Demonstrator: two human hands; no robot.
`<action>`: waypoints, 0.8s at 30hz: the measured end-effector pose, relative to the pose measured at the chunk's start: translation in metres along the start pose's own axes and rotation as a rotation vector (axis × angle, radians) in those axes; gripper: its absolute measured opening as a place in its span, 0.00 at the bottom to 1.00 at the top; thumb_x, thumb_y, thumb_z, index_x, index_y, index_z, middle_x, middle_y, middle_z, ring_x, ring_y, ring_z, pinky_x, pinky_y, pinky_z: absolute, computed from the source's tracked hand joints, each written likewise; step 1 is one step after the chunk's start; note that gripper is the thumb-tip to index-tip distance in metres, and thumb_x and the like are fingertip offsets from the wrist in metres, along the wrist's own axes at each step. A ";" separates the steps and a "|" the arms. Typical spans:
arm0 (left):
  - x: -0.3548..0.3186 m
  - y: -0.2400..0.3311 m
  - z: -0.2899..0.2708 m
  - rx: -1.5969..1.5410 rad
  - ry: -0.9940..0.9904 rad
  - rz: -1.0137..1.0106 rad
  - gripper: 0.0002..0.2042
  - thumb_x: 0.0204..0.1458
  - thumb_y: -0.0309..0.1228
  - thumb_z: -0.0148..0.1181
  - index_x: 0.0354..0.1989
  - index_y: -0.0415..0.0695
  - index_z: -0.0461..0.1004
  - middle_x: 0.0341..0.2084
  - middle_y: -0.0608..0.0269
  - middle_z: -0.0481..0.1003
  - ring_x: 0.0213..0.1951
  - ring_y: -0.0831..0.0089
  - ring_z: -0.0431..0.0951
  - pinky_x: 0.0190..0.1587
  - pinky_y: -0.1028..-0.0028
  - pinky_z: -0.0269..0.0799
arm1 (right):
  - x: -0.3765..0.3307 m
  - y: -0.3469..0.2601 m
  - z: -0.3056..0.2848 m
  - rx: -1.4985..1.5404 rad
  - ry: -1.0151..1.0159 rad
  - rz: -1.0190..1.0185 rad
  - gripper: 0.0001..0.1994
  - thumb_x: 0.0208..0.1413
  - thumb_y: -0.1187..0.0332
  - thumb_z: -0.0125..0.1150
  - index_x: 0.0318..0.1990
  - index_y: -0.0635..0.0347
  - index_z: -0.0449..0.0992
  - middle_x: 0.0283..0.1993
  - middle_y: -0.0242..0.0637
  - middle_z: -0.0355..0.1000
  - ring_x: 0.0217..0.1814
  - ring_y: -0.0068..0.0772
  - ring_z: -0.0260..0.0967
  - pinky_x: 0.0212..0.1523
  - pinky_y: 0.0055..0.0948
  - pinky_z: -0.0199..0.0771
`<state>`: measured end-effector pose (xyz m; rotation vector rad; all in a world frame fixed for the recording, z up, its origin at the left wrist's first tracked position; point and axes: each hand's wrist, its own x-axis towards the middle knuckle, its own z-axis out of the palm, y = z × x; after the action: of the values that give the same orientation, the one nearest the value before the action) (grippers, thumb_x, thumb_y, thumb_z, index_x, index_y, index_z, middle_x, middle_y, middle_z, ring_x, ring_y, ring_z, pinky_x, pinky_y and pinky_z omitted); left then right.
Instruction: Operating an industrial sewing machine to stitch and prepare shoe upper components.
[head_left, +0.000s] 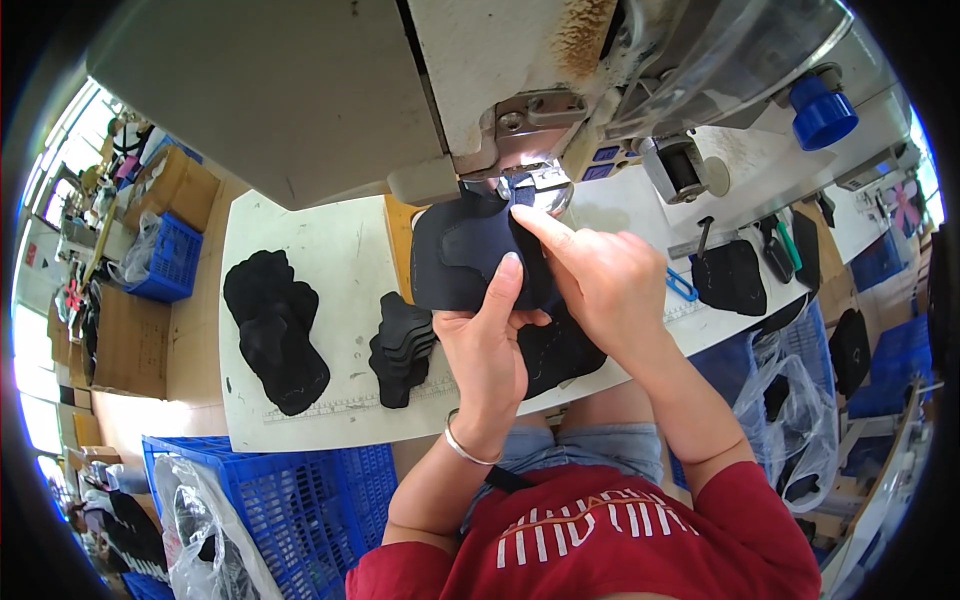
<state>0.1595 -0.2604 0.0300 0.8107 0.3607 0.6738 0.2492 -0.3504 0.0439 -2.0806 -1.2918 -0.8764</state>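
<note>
A dark navy fabric piece (455, 255) lies under the head of a cream sewing machine (300, 80), right at the presser foot (530, 185). My left hand (490, 340) grips the piece from below, thumb laid over its right edge. My right hand (600, 280) presses on the piece with the forefinger stretched toward the presser foot. More dark pieces (555, 350) lie under my hands. A silver bangle sits on my left wrist.
On the white table (330, 250) lie a big stack of black cut pieces (275, 325) and a smaller stack (400, 345). Blue crates (300, 490) with plastic bags stand at lower left. Scissors, tools and black pieces (730, 275) lie at right. Cardboard boxes (130, 340) stand far left.
</note>
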 end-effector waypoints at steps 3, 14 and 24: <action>-0.003 -0.007 0.009 -0.035 0.034 0.005 0.12 0.54 0.29 0.58 0.47 0.43 0.71 0.37 0.65 0.76 0.35 0.77 0.77 0.25 0.76 0.73 | 0.002 0.005 -0.002 0.047 -0.021 0.010 0.19 0.47 0.72 0.60 0.49 0.48 0.75 0.17 0.28 0.63 0.16 0.29 0.62 0.19 0.27 0.60; -0.003 -0.008 0.003 -0.231 -0.102 -0.221 0.12 0.56 0.35 0.55 0.47 0.46 0.72 0.40 0.67 0.75 0.42 0.76 0.73 0.46 0.69 0.68 | -0.013 -0.009 -0.012 1.199 -0.182 0.846 0.09 0.57 0.69 0.56 0.31 0.67 0.75 0.23 0.27 0.70 0.24 0.13 0.65 0.25 0.16 0.64; -0.005 -0.006 0.001 -0.149 -0.011 -0.141 0.11 0.56 0.32 0.56 0.45 0.45 0.73 0.39 0.65 0.76 0.41 0.74 0.75 0.43 0.67 0.72 | -0.011 -0.010 -0.015 1.157 -0.153 0.824 0.10 0.57 0.69 0.56 0.29 0.67 0.75 0.21 0.26 0.68 0.24 0.12 0.62 0.25 0.16 0.64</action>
<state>0.1593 -0.2671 0.0268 0.6409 0.3494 0.5576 0.2327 -0.3634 0.0456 -1.4358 -0.5824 0.3644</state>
